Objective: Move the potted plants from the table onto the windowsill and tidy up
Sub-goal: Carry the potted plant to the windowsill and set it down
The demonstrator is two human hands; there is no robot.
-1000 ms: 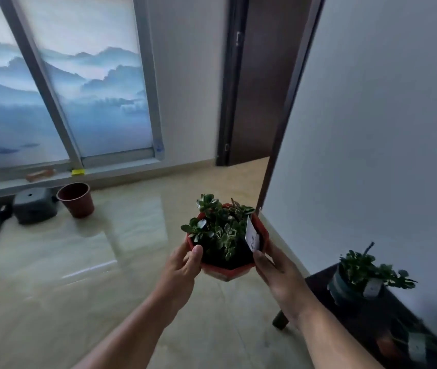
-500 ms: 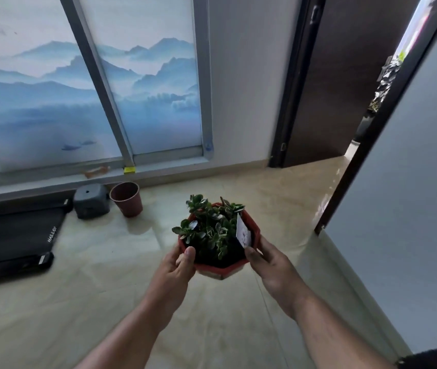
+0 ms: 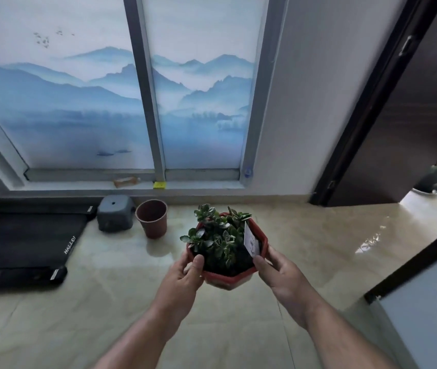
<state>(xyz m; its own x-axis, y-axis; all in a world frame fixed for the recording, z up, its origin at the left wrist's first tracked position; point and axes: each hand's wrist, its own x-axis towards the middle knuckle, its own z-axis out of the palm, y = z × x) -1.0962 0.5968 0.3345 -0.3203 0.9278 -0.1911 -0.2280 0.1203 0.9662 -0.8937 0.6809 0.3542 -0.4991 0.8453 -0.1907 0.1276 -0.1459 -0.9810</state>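
I hold a red octagonal pot with a green leafy plant and a white label card in front of me, above the floor. My left hand grips the pot's left side with the thumb on the rim. My right hand grips its right side next to the card. Ahead, a low grey windowsill runs under a window covered by a blue mountain-print blind. The table is out of view.
An empty brown pot and a grey box stand on the floor below the sill. A black treadmill lies at the left. On the sill lie a small brown item and a yellow tag. A dark door stands open at right.
My view has turned from the table corner toward the window. The table and its other plants have left the view, and the sill now sits straight ahead and closer. Both hands keep holding the pot.
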